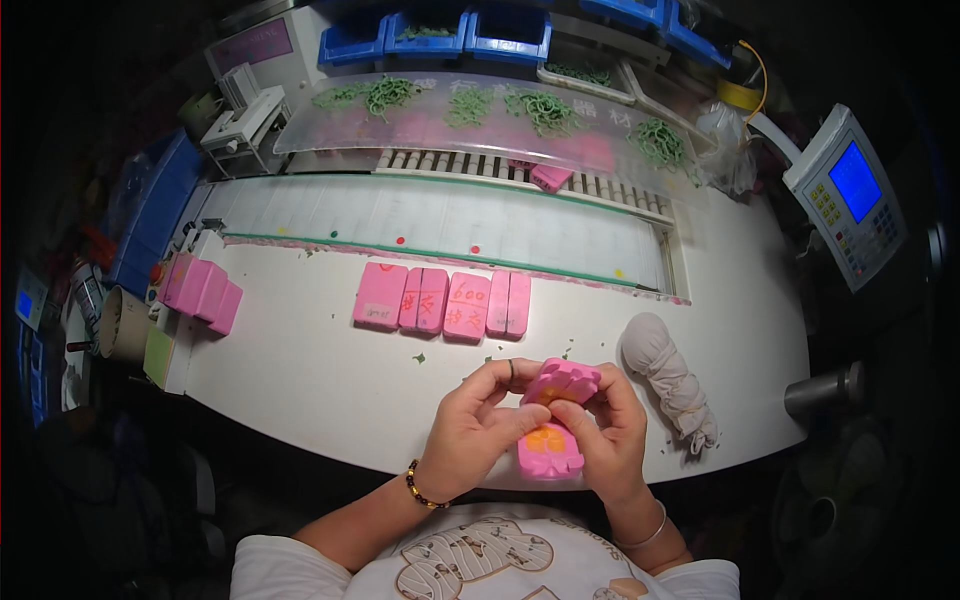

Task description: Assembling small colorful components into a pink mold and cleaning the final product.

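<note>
A pink rubber mold point(552, 466) is spread apart in two halves between my hands, with an orange patch on its inner faces. My left hand point(480, 425) grips it from the left, the thumb pressed on the middle. From the other side my right hand point(610, 430) holds it, its thumb meeting the left thumb near the opening. Whatever lies under the thumbs is hidden. Beyond my hands several closed pink molds stand in a row, one with red marks point(466, 306) and one with a dark band point(509, 304).
A knotted white cloth bundle point(665, 375) lies right of my hands. Behind the row runs a white conveyor point(430, 225), with rollers point(450, 164) beyond. Green tangled strands point(545, 112) rest on a clear sheet. Pink blocks point(200, 290) are stacked left; a keypad display point(850, 180) stands right.
</note>
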The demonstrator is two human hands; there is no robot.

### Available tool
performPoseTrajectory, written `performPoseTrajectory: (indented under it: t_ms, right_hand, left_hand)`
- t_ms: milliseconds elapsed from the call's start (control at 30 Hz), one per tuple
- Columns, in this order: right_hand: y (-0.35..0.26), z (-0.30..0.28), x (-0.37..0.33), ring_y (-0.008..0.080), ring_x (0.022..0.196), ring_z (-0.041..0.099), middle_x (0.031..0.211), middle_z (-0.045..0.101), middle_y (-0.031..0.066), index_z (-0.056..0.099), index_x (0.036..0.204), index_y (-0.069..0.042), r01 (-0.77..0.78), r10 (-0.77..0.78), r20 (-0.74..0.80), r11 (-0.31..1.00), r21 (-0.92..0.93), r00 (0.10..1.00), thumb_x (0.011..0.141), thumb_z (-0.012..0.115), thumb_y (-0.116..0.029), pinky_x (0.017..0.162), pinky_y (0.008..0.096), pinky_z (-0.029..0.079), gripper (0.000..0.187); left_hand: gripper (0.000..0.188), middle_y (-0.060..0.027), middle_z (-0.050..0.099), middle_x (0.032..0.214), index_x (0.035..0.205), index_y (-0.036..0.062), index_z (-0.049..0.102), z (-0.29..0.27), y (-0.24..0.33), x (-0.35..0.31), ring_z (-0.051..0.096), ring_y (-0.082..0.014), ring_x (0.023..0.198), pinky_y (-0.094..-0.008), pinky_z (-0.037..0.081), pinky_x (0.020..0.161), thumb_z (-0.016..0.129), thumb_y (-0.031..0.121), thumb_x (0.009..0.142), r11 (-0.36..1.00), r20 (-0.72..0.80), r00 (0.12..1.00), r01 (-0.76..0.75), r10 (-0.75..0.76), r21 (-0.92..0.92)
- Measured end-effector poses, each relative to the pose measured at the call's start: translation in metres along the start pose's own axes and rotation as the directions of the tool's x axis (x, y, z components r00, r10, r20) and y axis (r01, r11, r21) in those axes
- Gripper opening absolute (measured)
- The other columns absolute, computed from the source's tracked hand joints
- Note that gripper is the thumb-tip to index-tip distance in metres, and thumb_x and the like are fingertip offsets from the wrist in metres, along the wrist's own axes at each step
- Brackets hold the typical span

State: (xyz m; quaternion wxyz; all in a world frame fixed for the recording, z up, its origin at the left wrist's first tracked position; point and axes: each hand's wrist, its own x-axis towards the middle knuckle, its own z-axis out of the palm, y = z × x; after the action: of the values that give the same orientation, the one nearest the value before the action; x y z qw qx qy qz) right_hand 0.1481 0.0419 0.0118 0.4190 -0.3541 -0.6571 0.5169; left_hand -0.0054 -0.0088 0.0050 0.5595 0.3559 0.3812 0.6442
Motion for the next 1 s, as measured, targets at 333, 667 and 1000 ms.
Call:
performPoseTrajectory:
  t_ms: [333, 667, 1000]
  right_hand:
    - [0.005, -0.007, -0.005, 0.0079, 0.084, 0.06, 0.094, 0.061, 0.0028, 0.057, 0.104, 0.001, -0.277, 0.232, 0.152, 0.836, 0.473, 0.961, 0.087, 0.064, 0.004, 0.074, 0.0221, 0.049, 0.018]
    - [0.003, -0.007, -0.001, 0.01, 0.094, 0.059, 0.101, 0.061, 0.0055, 0.056, 0.107, 0.002, -0.233, 0.183, 0.172, 0.908, 0.348, 0.968, 0.084, 0.068, 0.005, 0.085, 0.0256, 0.05, 0.026]
    - [0.001, -0.003, -0.004, 0.0075, 0.087, 0.058, 0.096, 0.062, 0.0031, 0.058, 0.104, 0.0, -0.213, 0.176, 0.149, 0.935, 0.283, 0.973, 0.082, 0.071, 0.003, 0.078, 0.0223, 0.048, 0.025]
  left_hand:
    - [0.031, -0.0138, 0.057, 0.113, 0.12, -0.0098, 0.049, -0.005, 0.006, -0.008, 0.057, -0.0143, 0.105, -0.0256, 0.054, 0.087, 0.057, -0.006, 0.09, 0.997, 0.034, 0.997, 0.077, -0.076, -0.021]
    - [0.034, -0.0119, 0.054, 0.112, 0.118, -0.0079, 0.046, -0.011, 0.006, -0.005, 0.055, -0.0138, 0.106, -0.0243, 0.054, 0.087, 0.06, -0.008, 0.087, 0.994, 0.06, 0.993, 0.103, -0.105, 0.031]
    - [0.033, -0.0098, 0.054, 0.109, 0.114, -0.0057, 0.047, -0.012, 0.011, -0.002, 0.055, -0.0112, 0.104, -0.0226, 0.055, 0.083, 0.06, -0.008, 0.084, 0.985, 0.049, 0.984, 0.172, -0.172, -0.008]
